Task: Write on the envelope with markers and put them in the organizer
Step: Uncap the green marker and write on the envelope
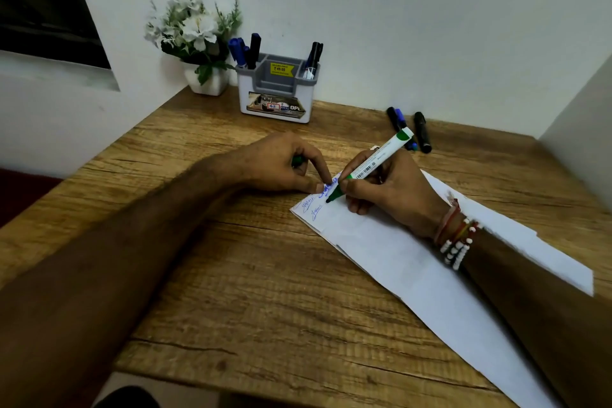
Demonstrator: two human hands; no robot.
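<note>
A long white envelope (414,262) lies diagonally on the wooden table (231,275), with blue writing near its far left corner. My right hand (390,192) grips an uncapped green marker (371,166), its tip touching the envelope beside the writing. My left hand (284,164) holds the green cap (297,161) in its curled fingers, and its index finger presses the envelope's corner. A white and grey organizer (276,93) stands at the back with blue and black markers in its left and right compartments. Three markers (410,129), black and blue, lie loose on the table at the back right.
A white pot of artificial white flowers (198,43) stands left of the organizer against the wall. Walls close in at the back and right. A dark window (43,0) is at the upper left. The table's near edge runs along the bottom.
</note>
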